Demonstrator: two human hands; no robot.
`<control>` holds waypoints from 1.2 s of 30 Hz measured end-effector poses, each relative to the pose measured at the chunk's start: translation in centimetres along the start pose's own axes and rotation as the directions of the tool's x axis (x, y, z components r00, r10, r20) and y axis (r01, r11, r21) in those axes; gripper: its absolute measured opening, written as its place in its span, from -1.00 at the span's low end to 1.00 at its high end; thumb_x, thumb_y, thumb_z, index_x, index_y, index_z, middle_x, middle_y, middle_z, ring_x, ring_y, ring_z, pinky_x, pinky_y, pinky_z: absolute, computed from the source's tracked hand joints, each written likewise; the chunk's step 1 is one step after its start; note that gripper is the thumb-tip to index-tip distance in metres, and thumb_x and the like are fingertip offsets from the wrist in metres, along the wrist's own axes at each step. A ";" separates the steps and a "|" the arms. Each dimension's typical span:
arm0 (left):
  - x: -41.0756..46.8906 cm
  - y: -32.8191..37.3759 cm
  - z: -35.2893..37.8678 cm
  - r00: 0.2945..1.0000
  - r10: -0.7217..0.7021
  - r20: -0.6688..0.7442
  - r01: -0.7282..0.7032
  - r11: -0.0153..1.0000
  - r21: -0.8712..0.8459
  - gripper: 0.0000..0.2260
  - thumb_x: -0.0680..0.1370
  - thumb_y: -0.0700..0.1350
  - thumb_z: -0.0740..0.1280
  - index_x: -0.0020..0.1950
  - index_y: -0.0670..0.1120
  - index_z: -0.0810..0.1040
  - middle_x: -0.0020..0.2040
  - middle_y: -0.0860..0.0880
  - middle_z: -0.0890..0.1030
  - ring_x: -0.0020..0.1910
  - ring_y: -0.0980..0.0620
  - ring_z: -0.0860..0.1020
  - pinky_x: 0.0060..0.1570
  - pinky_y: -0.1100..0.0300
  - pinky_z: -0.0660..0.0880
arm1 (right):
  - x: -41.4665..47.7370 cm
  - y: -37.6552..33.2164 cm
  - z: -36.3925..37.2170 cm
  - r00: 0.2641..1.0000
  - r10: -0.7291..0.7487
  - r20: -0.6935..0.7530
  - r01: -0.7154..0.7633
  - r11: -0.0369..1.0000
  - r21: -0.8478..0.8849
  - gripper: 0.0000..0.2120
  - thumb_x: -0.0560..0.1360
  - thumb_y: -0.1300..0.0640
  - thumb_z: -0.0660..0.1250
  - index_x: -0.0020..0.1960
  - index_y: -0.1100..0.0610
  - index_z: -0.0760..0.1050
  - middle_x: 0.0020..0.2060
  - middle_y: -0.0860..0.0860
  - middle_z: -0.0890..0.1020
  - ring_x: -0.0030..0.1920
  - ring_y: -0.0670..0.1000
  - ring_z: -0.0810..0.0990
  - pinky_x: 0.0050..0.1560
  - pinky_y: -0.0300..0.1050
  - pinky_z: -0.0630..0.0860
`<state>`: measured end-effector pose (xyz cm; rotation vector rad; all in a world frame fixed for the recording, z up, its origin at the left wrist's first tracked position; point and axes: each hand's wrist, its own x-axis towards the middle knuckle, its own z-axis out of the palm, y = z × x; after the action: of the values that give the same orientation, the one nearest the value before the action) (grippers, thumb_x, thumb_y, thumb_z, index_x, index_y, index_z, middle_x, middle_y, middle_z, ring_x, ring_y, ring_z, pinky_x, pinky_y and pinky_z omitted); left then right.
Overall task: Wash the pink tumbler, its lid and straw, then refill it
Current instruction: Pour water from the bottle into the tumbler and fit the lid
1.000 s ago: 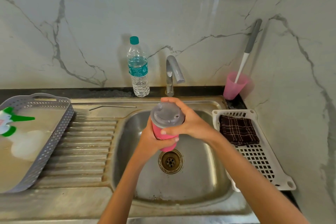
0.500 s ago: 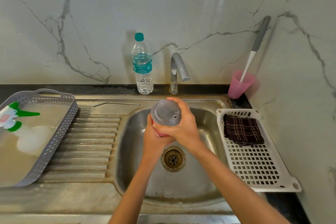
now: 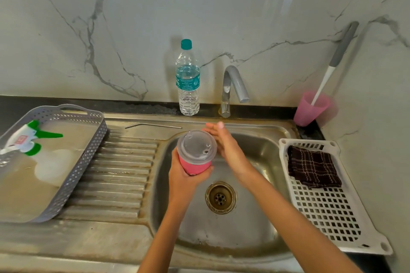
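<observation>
Centre of frame, over the stainless steel sink basin (image 3: 261, 224): the left hand (image 3: 185, 180) is wrapped round the lower body of the pink tumbler (image 3: 195, 165), holding it upright w/ a slight tilt. The translucent grey round lid (image 3: 197, 147) sits on top of the tumbler, a small hole visible near its right side. The right hand (image 3: 228, 147) is just right of the lid, palm flat & fingers straight, pointing toward the upper part of the frame; it grips nothing. Can't tell if its edge touches the lid rim or is just beside it.

Below & right of the tumbler, the round brass-coloured drain (image 3: 220, 197) sits in the basin bottom. Above the basin, upper centre: a bent thin metal straw (image 3: 153, 126) lies flat on the sink ledge, well apart from both hands. Behind it stands a clear plastic water bottle w/ teal cap & label (image 3: 188, 80), partly full, next to the curved grey tap (image 3: 233, 86).

Left side: a grey perforated plastic tray (image 3: 82, 162) rests on the ribbed drainboard (image 3: 119, 175), w/ a white & green spray bottle (image 3: 28, 139) lying in it.

Right side: a white plastic lattice tray (image 3: 332, 213) holds a dark checked cloth (image 3: 312, 167). Upper right corner area: a pink plastic cup (image 3: 310, 109) w/ a grey-and-white handled tool (image 3: 332, 64) leaning in it.
</observation>
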<state>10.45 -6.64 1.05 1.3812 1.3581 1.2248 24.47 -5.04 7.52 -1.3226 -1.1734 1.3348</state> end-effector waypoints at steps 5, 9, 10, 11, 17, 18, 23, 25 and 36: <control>1.7 -1.5 -2.6 0.994 -0.013 -0.108 0.010 0.999 -0.036 -0.15 0.21 -0.15 0.66 0.27 0.41 0.31 0.21 0.16 0.54 0.15 0.19 0.55 0.07 0.23 0.53 | 7.6 3.4 1.6 0.995 -0.018 -0.097 -0.019 0.932 -0.361 -0.81 0.57 0.10 0.29 0.07 0.13 0.64 -0.02 0.01 0.69 -0.02 -0.09 0.62 0.16 -0.08 0.54; 2.8 -2.4 -4.2 0.985 -0.039 -0.167 0.031 0.998 -0.052 -0.17 0.25 -0.22 0.65 0.26 0.37 0.30 0.16 0.19 0.55 0.08 0.27 0.56 -0.08 0.42 0.50 | 14.0 4.5 4.8 0.997 -0.083 -0.006 0.064 0.810 -0.583 -0.86 0.49 0.21 0.36 -0.01 0.18 0.67 -0.11 0.08 0.71 -0.15 -0.06 0.61 -0.03 -0.18 0.52; 3.0 -2.6 -4.4 0.983 -0.052 -0.176 0.041 0.997 -0.064 -0.18 0.24 -0.21 0.65 0.26 0.35 0.31 0.16 0.17 0.56 0.07 0.25 0.57 -0.07 0.41 0.51 | 15.4 4.6 5.6 0.994 -0.112 0.008 0.092 0.772 -0.629 -0.86 0.48 0.21 0.36 -0.03 0.17 0.68 -0.13 0.09 0.70 -0.17 -0.04 0.61 -0.07 -0.18 0.51; 3.1 -2.7 -4.6 0.982 -0.059 -0.179 0.047 0.996 -0.070 -0.18 0.24 -0.20 0.65 0.28 0.33 0.31 0.17 0.17 0.57 0.08 0.25 0.57 -0.06 0.40 0.52 | 16.7 4.6 6.4 0.989 -0.145 0.027 0.126 0.736 -0.665 -0.86 0.46 0.21 0.36 -0.04 0.17 0.68 -0.13 0.10 0.70 -0.16 -0.01 0.62 -0.08 -0.16 0.52; 4.4 -3.8 -5.3 0.975 -0.091 -0.204 0.072 0.992 -0.101 -0.16 0.17 -0.13 0.63 0.35 0.23 0.35 0.19 0.15 0.58 0.13 0.20 0.58 0.01 0.39 0.50 | 22.7 4.8 10.5 0.962 -0.154 0.224 0.272 0.570 -0.775 -0.77 0.49 0.16 0.37 0.12 0.20 0.63 0.03 0.16 0.65 0.05 0.16 0.60 0.08 -0.02 0.51; 4.7 -4.0 -5.4 0.974 -0.095 -0.207 0.075 0.992 -0.103 -0.16 0.17 -0.12 0.62 0.35 0.22 0.35 0.19 0.15 0.58 0.13 0.21 0.58 0.00 0.40 0.49 | 23.4 4.9 10.8 0.959 -0.143 0.244 0.282 0.544 -0.790 -0.76 0.50 0.15 0.37 0.13 0.19 0.63 0.05 0.16 0.65 0.07 0.17 0.59 0.10 -0.02 0.49; 5.8 -4.3 -5.6 0.973 -0.102 -0.207 0.080 0.991 -0.110 -0.12 0.17 -0.09 0.62 0.43 0.09 0.33 0.21 0.15 0.57 0.12 0.23 0.57 -0.01 0.43 0.49 | 24.4 5.4 11.5 0.951 -0.171 0.257 0.308 0.478 -0.822 -0.88 0.44 0.18 0.40 -0.06 0.16 0.68 -0.09 0.12 0.67 -0.05 0.13 0.61 -0.08 -0.12 0.46; 6.1 -4.3 -5.6 0.973 -0.101 -0.207 0.081 0.991 -0.102 -0.10 0.18 -0.08 0.62 0.45 0.08 0.31 0.22 0.15 0.56 0.14 0.23 0.57 0.01 0.41 0.50 | 24.5 5.5 11.8 0.950 -0.158 0.267 0.310 0.447 -0.839 -0.89 0.43 0.22 0.39 -0.10 0.17 0.69 -0.13 0.12 0.67 -0.09 0.11 0.61 -0.14 -0.14 0.42; 6.4 -4.5 -4.7 0.978 -0.097 -0.186 0.076 0.990 -0.119 -0.09 0.15 -0.05 0.63 0.44 0.05 0.31 0.25 0.04 0.56 0.17 0.13 0.57 0.07 0.35 0.52 | 23.8 4.9 11.4 0.968 -0.161 0.191 0.245 0.464 -0.851 -0.93 0.35 0.25 0.35 -0.22 0.19 0.62 -0.28 0.12 0.65 -0.21 0.15 0.62 -0.20 -0.05 0.56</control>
<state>4.59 -0.28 -1.86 1.1386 1.4416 1.3811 12.48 17.36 -1.13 -1.7256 -2.1712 0.5469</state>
